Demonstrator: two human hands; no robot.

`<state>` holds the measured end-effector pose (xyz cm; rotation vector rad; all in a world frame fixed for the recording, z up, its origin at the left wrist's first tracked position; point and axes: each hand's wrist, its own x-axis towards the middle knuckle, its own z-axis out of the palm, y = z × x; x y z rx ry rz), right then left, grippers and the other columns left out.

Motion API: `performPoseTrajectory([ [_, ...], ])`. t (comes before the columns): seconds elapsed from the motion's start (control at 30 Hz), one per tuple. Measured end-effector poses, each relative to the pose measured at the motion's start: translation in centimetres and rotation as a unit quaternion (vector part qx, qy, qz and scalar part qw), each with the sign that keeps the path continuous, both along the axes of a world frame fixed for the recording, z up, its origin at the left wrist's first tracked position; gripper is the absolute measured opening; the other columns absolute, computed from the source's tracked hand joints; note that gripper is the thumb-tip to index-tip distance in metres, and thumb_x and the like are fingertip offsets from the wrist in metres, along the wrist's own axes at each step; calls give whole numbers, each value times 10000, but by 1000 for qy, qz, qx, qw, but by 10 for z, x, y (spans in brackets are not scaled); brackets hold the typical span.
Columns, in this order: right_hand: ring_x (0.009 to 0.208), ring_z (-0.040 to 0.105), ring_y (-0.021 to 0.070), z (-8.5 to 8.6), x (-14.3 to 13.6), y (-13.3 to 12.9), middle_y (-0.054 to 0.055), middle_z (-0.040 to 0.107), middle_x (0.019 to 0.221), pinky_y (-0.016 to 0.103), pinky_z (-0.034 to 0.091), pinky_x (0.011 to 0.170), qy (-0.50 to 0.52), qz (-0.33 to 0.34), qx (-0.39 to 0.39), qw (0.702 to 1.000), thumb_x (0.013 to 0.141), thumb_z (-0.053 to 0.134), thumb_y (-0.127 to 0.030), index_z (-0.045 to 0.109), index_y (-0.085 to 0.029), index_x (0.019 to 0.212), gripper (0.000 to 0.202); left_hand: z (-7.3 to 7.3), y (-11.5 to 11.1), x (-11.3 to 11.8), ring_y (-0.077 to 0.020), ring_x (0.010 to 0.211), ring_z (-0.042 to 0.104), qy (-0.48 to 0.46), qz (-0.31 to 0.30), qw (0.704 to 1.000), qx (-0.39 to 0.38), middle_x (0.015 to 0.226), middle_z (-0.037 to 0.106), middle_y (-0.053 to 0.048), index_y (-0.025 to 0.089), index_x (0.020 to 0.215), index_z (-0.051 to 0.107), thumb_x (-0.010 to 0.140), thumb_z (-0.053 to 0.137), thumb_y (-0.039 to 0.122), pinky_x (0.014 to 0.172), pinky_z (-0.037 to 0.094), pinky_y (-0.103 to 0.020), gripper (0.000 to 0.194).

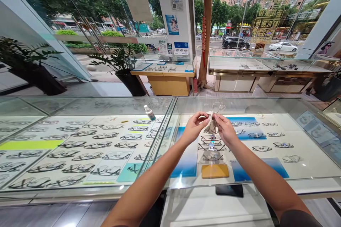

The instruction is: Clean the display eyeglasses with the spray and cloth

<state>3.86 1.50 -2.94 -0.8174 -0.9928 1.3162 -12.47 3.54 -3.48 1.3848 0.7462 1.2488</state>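
Observation:
Above the glass display counter [266, 181], both my hands meet in front of me. My left hand [195, 127] pinches a pale cloth [210, 123] between its fingers. Opposite it, my right hand [225, 127] is closed at the other side of the cloth, gripping thin-framed eyeglasses [218, 107] whose clear loops stick up beyond the fingertips. The cloth and fingers hide part of the frame. Under the glass below my hands lie several dark-framed eyeglasses [212, 147] in a column, with an orange-yellow case [215, 171] at its near end.
A small white bottle [149, 112] stands on the left counter. More eyeglasses [106, 170] fill that showcase in rows. A dark phone-like object [229, 190] lies near the counter's front edge. Further off are potted plants [128, 74], a wooden post [207, 32] and other display cases [237, 78].

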Motion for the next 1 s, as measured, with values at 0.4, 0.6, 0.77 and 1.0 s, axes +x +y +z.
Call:
performPoseTrajectory([
  [0.4,1066,667,244,2,1,-2,49,787,1085,348,527,905,7,-12,-1,1000,729,863,-609,841,-265,897,383,-1,-5,7,-187,971,648,-8,-22,1000,-3,1203,701,-99,194,1126,676,743,900,488,916,520,-335,532],
  [0.6,1004,658,237,2,0,-3,51,766,1092,358,532,896,-17,-14,18,1000,715,865,-640,844,-266,833,393,0,-5,8,-175,904,645,-32,-42,996,-67,993,709,-48,192,1045,687,736,886,545,821,503,-291,510],
  [0.77,970,650,234,1,-1,-5,52,744,1046,351,529,846,-27,-6,19,999,724,851,-645,856,-268,869,403,-6,-5,13,-143,776,640,-53,-46,991,-111,951,716,-18,216,1066,587,710,893,610,737,486,-274,613],
  [1.0,906,654,199,6,0,-6,42,746,1011,319,537,819,3,-3,0,1000,648,919,-608,865,-276,865,400,1,-9,11,-158,741,639,7,-144,984,-108,811,721,-52,133,1004,686,747,829,710,752,480,-290,648],
])
